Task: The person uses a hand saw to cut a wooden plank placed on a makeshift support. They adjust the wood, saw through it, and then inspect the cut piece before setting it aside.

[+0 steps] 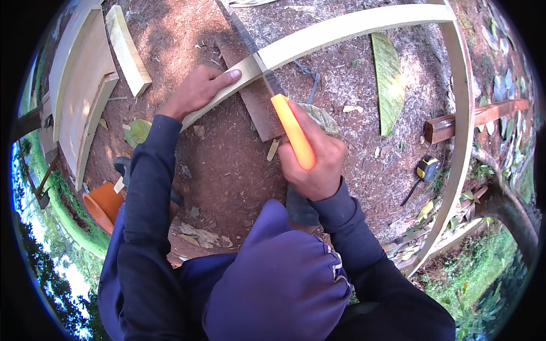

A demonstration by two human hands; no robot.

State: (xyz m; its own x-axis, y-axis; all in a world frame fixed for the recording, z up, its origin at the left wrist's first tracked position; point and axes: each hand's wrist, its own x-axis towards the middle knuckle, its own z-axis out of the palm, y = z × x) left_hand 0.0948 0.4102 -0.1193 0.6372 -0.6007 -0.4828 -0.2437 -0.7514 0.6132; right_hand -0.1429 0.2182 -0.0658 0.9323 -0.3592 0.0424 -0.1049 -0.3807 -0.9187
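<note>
My left hand (199, 91) grips a long pale wooden strip (341, 21), thumb on top, near the strip's left part. My right hand (321, 159) is wrapped round the orange handle (293, 128) of a hand saw, whose grey blade (269, 78) crosses the strip just right of my left hand, pointing away from me. Beneath that crossing lies a weathered brown board (260, 113) on the dirt.
Pale boards (91, 119) and a short piece (125, 45) lie left, above an orange bucket (102, 204). At right are an upright pale board (463, 113), brown timber (446, 128), a tape measure (426, 167) and a branch (512, 221). A large leaf (387, 85) lies beyond.
</note>
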